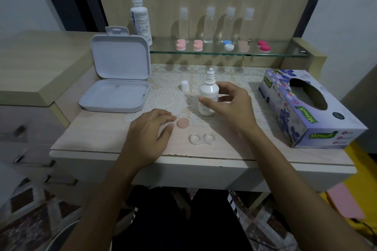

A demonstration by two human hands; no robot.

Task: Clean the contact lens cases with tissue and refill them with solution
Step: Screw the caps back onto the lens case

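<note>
A clear two-well lens case (201, 139) lies uncapped near the table's front edge. One peach lid (183, 123) lies flat just behind it. My left hand (150, 134) rests on the table, its index fingertip and thumb right beside that lid, holding nothing. A small white solution bottle (208, 98) stands upright with its nozzle bare; its white cap (184, 85) stands to the left. My right hand (230, 108) wraps loosely round the bottle, thumb in front and fingers behind.
An open white plastic box (116, 79) sits at the left. A tissue box (306, 108) is at the right. A glass shelf (285, 54) carries several coloured lens cases and clear bottles, with a tall solution bottle (139, 16) at its left end.
</note>
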